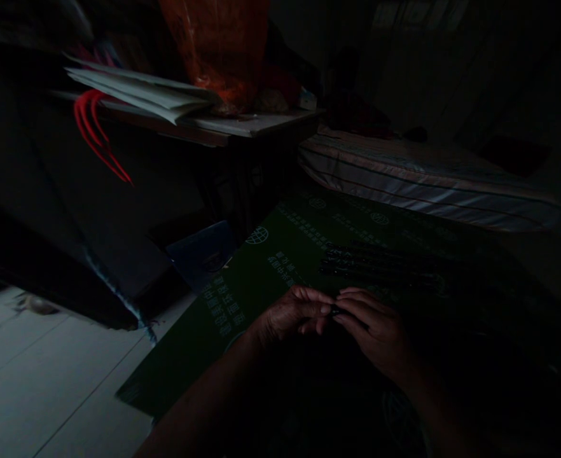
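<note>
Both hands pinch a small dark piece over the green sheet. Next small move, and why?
Probably raise it slightly with both pinches closed: left hand and right hand meet at the fingertips on the small dark piece, which is too dim to make out.

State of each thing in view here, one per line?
Left hand: pinched on a small dark piece
Right hand: pinching the same piece
Green sheet: lying flat under the hands
Papers: stacked, overhanging the table
Orange bag: upright on the table
Red cords: hanging off the table
</note>
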Demonstrator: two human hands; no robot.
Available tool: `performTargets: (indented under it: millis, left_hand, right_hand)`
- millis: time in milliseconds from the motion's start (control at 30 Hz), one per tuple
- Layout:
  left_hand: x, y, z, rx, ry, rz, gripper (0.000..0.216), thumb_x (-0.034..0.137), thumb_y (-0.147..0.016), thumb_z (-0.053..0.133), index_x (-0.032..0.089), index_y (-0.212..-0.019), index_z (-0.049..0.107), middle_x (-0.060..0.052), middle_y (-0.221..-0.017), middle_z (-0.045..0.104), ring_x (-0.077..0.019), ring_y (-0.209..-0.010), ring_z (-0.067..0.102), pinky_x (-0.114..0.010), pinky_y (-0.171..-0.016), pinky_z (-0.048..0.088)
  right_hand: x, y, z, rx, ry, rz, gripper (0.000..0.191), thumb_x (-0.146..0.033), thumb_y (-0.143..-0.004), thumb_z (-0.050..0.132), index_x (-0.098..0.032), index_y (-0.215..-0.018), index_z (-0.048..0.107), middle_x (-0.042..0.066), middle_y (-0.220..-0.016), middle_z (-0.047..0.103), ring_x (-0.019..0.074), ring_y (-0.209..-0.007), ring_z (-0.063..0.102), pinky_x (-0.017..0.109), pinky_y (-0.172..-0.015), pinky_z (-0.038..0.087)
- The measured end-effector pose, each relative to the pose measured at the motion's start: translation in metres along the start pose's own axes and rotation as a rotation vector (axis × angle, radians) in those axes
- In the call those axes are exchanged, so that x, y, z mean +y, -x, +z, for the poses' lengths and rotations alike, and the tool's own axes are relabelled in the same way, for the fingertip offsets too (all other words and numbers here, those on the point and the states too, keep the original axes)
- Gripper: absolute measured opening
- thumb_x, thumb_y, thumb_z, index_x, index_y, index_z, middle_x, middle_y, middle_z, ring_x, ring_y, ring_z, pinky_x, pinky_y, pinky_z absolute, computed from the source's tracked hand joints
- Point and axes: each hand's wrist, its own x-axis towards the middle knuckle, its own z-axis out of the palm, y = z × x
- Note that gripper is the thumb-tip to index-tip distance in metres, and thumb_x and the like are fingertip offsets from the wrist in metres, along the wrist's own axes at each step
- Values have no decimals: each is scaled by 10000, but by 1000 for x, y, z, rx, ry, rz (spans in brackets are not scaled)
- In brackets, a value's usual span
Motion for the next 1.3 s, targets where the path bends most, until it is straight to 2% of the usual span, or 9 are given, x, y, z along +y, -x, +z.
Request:
performTargets:
  millis: [233, 500, 900, 1300]
  left_hand:
    - [-8, -4, -5, -9, 35, 4, 289, 325, -628, 767, 117, -822, 717, -12, -465, 624, -32, -297, 372, -165, -328, 186]
    - [-3, -2, -1, -35, 31, -16, 281, 349, -644, 753, 101, -761, 691, -15, -463, 618, -33, -298, 374, -164, -326, 187]
    - [-5, -2, -4, -49, 38, -16, 274, 310, -656, 735, 103, -834, 710, -22, -480, 627, -35, -307, 377, -163, -335, 185]
    - [-6, -2, -7, -32, 17, -45, 253, 285, -643, 730, 120, -835, 719, -27, -476, 636, -43, -294, 394, -151, -319, 223]
  right_hand:
    - [-2, 1, 0, 9, 11, 18, 131, -185, -853, 577, -193, -952, 664, 68, -901, 685, 196, -907, 636, 345, -800, 561]
    - [-6, 2, 2, 19, 17, 27, 111, -206, -863, 567, -199, -927, 657, 68, -896, 684, 193, -891, 639, 334, -786, 564]
    - [-8, 2, 3, 28, 34, 21, 126, -193, -874, 540, -180, -924, 655, 72, -878, 683, 187, -882, 640, 314, -779, 564]
    - [-3, 10, 9, -1, 17, 71, 186, -153, -883, 499, -181, -998, 642, 75, -914, 674, 187, -896, 629, 315, -782, 558]
